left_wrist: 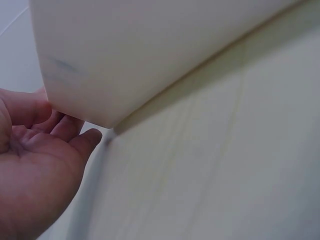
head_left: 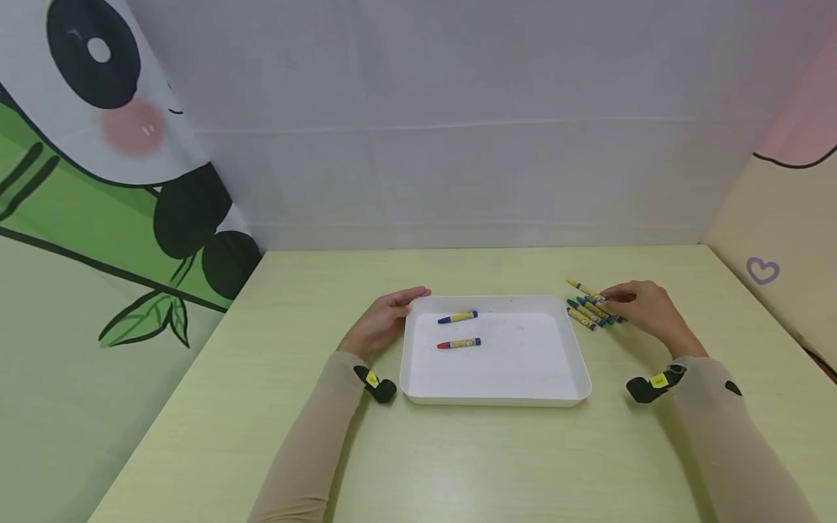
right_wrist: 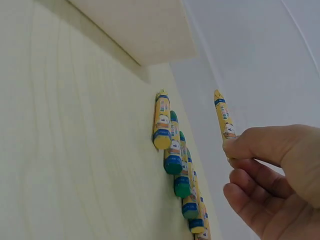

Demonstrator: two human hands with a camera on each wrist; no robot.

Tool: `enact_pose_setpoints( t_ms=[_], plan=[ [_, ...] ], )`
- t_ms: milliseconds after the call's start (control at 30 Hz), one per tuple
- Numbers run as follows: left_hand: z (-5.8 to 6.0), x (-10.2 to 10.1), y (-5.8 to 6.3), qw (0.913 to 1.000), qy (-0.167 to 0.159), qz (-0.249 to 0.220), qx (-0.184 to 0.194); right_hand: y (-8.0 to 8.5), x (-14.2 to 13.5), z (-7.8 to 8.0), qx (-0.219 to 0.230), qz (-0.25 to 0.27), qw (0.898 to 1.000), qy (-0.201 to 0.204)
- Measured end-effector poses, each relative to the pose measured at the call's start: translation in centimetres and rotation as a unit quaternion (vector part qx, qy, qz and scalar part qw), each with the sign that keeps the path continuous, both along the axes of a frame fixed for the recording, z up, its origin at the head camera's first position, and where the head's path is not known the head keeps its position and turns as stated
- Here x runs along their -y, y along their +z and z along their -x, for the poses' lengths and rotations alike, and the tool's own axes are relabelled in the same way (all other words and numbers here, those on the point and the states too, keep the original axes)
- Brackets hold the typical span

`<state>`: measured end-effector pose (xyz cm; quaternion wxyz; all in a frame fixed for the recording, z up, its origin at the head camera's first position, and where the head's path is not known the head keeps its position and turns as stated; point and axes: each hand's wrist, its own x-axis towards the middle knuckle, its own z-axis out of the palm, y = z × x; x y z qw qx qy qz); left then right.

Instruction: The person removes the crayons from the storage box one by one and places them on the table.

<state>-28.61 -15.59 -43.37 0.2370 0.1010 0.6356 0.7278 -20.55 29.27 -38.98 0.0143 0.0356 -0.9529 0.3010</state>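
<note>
My left hand [head_left: 381,319] holds the far left corner of a white tray [head_left: 418,392], its thumb and fingers around the tray's edge [left_wrist: 85,65]. In the tray lie a blue crayon [head_left: 458,317] and, nearer me, a red crayon [head_left: 459,343], both pointing left. To the right of the tray, my right hand [head_left: 644,309] pinches a yellow crayon [right_wrist: 224,114] between thumb and index finger, its tip pointing away from the hand. Under that hand several crayons lie side by side on the table, among them another yellow crayon [right_wrist: 162,120] and a green crayon [right_wrist: 173,150].
The pale wooden table [head_left: 510,465] runs back to a plain white cloth wall [head_left: 484,174]. A panel with a cartoon print [head_left: 131,240] stands at the left, and a beige and pink panel [head_left: 785,225] at the right.
</note>
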Motion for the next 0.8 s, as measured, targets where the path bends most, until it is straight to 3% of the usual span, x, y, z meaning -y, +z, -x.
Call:
enact_pose_setpoints(
  t_ms=[800],
  plan=[
    [-0.2,0.0,0.0,1.0,0.001,-0.005,0.0,-0.9,-4.7,-1.4,0.007,-0.02,0.998,-0.052]
  ],
)
